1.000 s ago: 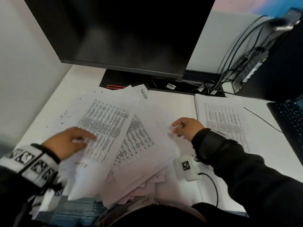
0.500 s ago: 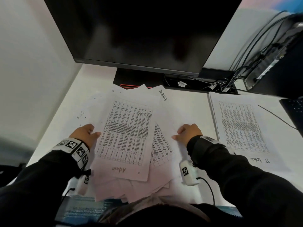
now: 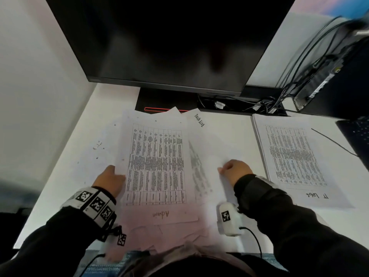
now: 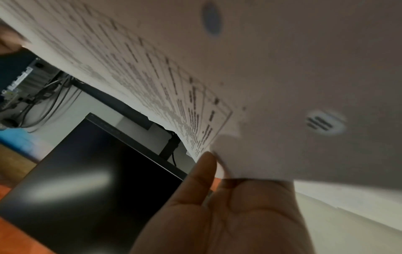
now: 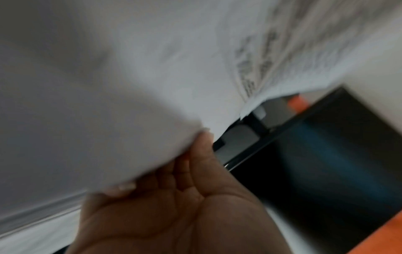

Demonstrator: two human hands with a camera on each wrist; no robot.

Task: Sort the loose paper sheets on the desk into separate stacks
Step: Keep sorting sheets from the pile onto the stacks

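Note:
A messy pile of loose sheets (image 3: pixel 171 232) lies in the middle of the white desk (image 3: pixel 83 172). On top is a printed table sheet marked "Admin" (image 3: pixel 157 166). My left hand (image 3: pixel 114 172) pinches its left edge, thumb (image 4: pixel 204 165) against the paper (image 4: pixel 239 60). My right hand (image 3: pixel 223 168) grips the right edge of sheets lower in the pile (image 3: pixel 207 156), fingers (image 5: pixel 195 151) curled under the paper (image 5: pixel 108 86). A sheet headed "Task List" (image 3: pixel 199 120) pokes out at the back. A separate squared stack (image 3: pixel 295 156) lies at the right.
A dark monitor (image 3: pixel 169 41) on its stand (image 3: pixel 159 100) rises just behind the pile. Tangled cables (image 3: pixel 265 104) and a black computer box (image 3: pixel 329 90) stand at the back right, a keyboard (image 3: pixel 357 132) at the right edge. A wall (image 3: pixel 30 76) closes the left side.
The "Admin" sheet has slid right and turned square over the pile. My left hand went from lying on top of it to pinching its left edge. My right hand stayed on the pile's right edge.

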